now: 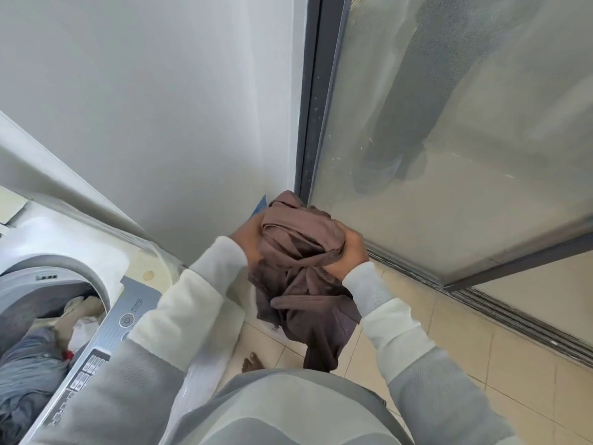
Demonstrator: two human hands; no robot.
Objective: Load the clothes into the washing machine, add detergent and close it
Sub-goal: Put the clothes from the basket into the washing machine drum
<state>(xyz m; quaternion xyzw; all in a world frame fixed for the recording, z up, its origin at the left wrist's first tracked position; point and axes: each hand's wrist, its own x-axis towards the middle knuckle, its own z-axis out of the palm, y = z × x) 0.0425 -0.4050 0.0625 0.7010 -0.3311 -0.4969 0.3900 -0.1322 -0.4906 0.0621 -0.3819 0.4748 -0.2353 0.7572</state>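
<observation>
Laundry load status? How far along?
Done: several clothes already lie in the open washing machine. In hand: the left hand and right hand both grip a bunched brown garment, held to the right of the machine, over the tiled floor. Left: drop that garment in, add detergent (none in view), close the machine.

A white wall (144,107) meets a hazy glass door (449,139) above beige floor tiles (481,364).
</observation>
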